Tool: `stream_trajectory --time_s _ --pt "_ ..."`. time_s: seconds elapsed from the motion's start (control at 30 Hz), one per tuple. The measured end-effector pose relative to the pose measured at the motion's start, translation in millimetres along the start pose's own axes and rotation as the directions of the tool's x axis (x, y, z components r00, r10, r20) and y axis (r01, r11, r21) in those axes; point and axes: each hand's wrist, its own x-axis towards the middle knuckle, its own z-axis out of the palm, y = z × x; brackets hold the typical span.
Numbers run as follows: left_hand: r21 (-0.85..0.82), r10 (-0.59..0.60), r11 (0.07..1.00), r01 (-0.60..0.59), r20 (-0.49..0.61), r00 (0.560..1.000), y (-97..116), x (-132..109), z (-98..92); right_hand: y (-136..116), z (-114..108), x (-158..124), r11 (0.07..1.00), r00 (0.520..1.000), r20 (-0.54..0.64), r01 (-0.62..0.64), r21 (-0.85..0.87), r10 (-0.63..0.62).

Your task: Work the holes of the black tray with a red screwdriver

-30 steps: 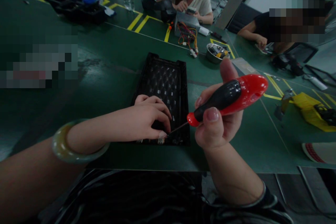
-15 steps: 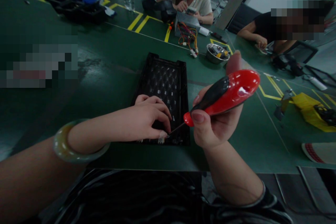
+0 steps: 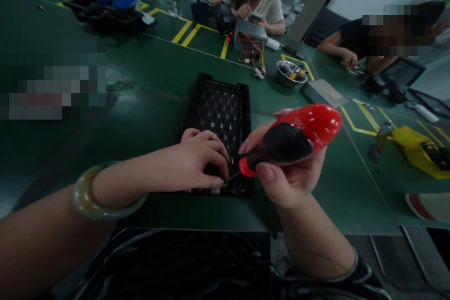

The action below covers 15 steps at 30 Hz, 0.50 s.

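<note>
My right hand [image 3: 293, 180] is wrapped round the red and black handle of a screwdriver [image 3: 286, 143]. Its thin shaft slants down to the left, and the tip is by the thumb and index finger of my left hand [image 3: 202, 159]. Those two fingers are pinched close together at the tip; what is between them is too small to make out. The other left fingers are bent over a black rectangular panel [image 3: 248, 122] with a raised rim and rows of small slots. A small clear piece [image 3: 216, 186] shows under my left thumb, near the panel's front edge.
Behind the panel are a metal bowl of small parts [image 3: 290, 75], a grey metal box with coloured cables [image 3: 251, 33] and a flat grey box [image 3: 325, 93]. A black tray [image 3: 105, 16] is far left, a yellow holder [image 3: 418, 150] right. Two people sit across the table.
My right hand has turned the screwdriver handle and brought it slightly lower and left, uncovering the flat grey box. My left hand stays in place on the panel.
</note>
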Motion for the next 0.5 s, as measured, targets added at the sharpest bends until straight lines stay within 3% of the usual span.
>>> stream_trajectory --time_s 0.13,0.27,0.43,0.5 --pt "0.003 0.023 1.0 -0.023 -0.007 1.0 -2.9 -0.5 2.1 2.5 0.9 -2.2 0.998 1.0 -0.022 -0.002 0.057 0.003" --pt "0.012 0.048 0.999 -0.048 -0.001 0.999 -2.6 -0.7 2.3 7.2 -0.9 -6.4 0.998 1.0 -0.011 -0.028 -0.062 0.027" --pt "-0.003 0.026 1.0 -0.026 0.011 1.0 3.0 0.1 -0.4 14.8 -7.7 -3.9 0.984 0.998 0.017 0.066 -0.167 -0.065" --pt "-0.01 0.001 1.0 -0.001 0.024 1.0 5.8 0.8 -2.1 16.2 -13.2 -4.4 0.976 0.998 0.055 0.052 -0.209 -0.041"
